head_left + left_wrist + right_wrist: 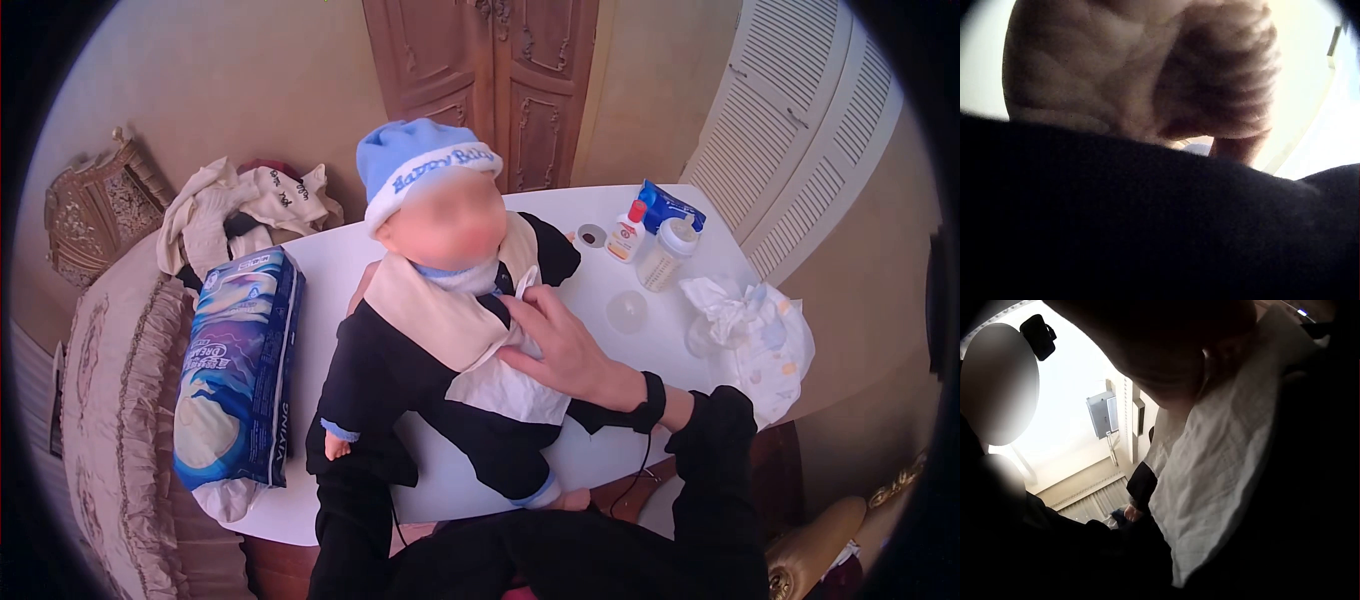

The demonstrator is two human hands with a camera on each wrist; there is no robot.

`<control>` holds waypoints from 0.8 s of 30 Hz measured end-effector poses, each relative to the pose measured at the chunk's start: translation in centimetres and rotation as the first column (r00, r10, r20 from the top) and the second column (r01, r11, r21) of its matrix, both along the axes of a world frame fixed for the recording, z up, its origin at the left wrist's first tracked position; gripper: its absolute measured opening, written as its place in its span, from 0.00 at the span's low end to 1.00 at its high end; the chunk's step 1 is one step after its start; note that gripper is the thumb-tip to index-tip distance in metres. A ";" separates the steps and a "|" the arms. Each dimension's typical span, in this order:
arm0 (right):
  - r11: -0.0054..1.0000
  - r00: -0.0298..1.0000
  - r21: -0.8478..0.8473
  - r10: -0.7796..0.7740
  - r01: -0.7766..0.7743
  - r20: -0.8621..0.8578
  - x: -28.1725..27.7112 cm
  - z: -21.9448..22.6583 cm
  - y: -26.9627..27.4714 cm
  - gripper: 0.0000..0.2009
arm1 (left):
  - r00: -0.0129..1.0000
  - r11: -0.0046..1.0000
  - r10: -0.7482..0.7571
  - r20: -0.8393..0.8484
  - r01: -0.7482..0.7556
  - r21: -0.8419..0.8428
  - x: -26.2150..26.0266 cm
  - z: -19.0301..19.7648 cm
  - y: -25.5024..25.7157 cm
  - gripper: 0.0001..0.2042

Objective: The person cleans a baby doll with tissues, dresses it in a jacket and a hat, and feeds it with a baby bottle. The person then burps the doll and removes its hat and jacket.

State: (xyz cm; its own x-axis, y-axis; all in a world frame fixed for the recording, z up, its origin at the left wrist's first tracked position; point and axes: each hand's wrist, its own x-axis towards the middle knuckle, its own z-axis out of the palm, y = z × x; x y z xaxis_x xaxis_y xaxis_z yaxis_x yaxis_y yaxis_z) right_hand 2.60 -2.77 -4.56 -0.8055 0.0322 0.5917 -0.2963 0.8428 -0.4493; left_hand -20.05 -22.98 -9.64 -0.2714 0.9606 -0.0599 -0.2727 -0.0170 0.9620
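Note:
A baby doll (400,350) in a black suit with a cream collar leans upright over the table, wearing a blue and white knit hat (420,165). My right hand (560,345) is at the doll's chest, pinching a thin white cloth (510,390) between thumb and fingers. The same white cloth (1210,469) hangs down from that hand in the right wrist view. Behind the doll's shoulder, most of my left hand (362,287) is hidden. In the left wrist view the palm of my left hand (1097,69) shows close up, above a dark sleeve.
A blue diaper pack (235,370) lies on the white table (270,515) at left. At right stand a baby bottle (668,255), a red-capped bottle (627,232), a blue packet (670,207), a clear cap (627,313) and a crumpled diaper (765,350). Clothes (250,205) drape over a chair.

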 end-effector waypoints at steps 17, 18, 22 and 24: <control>0.385 0.950 -0.919 0.244 0.089 0.194 -0.6 3.5 1.5 0.23 | 0.999 1.000 0.008 0.043 -0.008 -0.004 -0.5 -2.9 0.3 0.23; 0.386 0.949 -0.918 0.243 0.093 0.199 -0.5 3.4 1.5 0.23 | 0.999 1.000 0.008 0.046 -0.007 -0.003 -0.4 -3.0 0.2 0.23; 0.583 0.967 -0.811 0.175 0.048 0.184 0.2 3.5 1.2 0.29 | 0.999 1.000 0.009 0.053 -0.010 0.009 -0.1 -3.5 -0.1 0.23; 0.622 0.978 -0.779 0.107 0.074 0.178 0.3 3.4 1.0 0.31 | 0.998 1.000 0.010 0.054 -0.011 0.018 0.0 -3.5 -0.1 0.23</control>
